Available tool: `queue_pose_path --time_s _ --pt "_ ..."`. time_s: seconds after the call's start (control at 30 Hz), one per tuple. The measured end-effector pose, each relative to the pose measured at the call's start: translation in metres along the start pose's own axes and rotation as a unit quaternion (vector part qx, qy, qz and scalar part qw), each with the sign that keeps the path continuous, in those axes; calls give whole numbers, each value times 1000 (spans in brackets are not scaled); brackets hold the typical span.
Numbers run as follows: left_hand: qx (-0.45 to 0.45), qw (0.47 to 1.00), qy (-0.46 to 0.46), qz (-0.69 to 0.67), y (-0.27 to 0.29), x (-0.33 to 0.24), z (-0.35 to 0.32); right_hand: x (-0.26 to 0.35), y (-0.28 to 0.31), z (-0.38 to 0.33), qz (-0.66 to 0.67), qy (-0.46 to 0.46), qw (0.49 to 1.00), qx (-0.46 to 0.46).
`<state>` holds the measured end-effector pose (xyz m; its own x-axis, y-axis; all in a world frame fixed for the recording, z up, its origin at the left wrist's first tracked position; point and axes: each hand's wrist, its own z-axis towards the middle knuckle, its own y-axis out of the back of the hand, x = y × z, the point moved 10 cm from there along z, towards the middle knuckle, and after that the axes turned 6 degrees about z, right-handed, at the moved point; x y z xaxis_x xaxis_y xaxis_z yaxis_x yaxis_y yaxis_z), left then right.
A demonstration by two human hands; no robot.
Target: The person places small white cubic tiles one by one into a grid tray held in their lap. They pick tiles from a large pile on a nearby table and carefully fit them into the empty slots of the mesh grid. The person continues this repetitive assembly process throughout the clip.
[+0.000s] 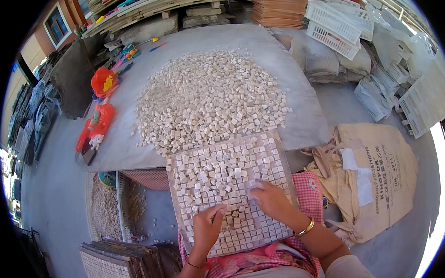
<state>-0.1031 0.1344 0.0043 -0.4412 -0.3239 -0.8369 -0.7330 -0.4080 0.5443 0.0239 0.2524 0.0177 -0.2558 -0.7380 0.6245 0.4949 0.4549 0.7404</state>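
Note:
A square grid tray (287,178) rests tilted on my lap and against the table edge, many of its cells filled with small whitish stone cubes. Loose stone cubes (219,176) lie heaped over its upper and middle part. Low on the tray's left side is my left hand (208,228), its fingers curled and the thumb pressed to them, beside a few brownish cubes (233,218). My right hand (272,201), with a gold bangle on the wrist, pinches down over cells right of centre. Whatever either hand's fingertips hold is hidden.
A big heap of stone cubes (210,95) covers the stone-topped table (300,110). Red plastic bags (102,119) lie at its left edge. Stacked tile-filled trays (109,268) stand lower left, a tan sack (383,181) lies right, and white crates (334,27) sit far right.

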Motion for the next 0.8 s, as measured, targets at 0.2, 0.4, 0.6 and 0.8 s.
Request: queue_pose_path --time_s 0.2,0.4,0.6,0.8 --pt "-11 998 14 -53 -1 17 -22 17 1 12 3 -16 998 58" --pt "15 998 19 -61 -6 5 -17 15 -3 10 35 15 997 71" --pt "6 994 42 -101 -1 12 -20 -21 -3 4 410 -183 892 59" --pt "8 994 38 -107 -4 14 -21 9 -21 7 86 -47 993 62"
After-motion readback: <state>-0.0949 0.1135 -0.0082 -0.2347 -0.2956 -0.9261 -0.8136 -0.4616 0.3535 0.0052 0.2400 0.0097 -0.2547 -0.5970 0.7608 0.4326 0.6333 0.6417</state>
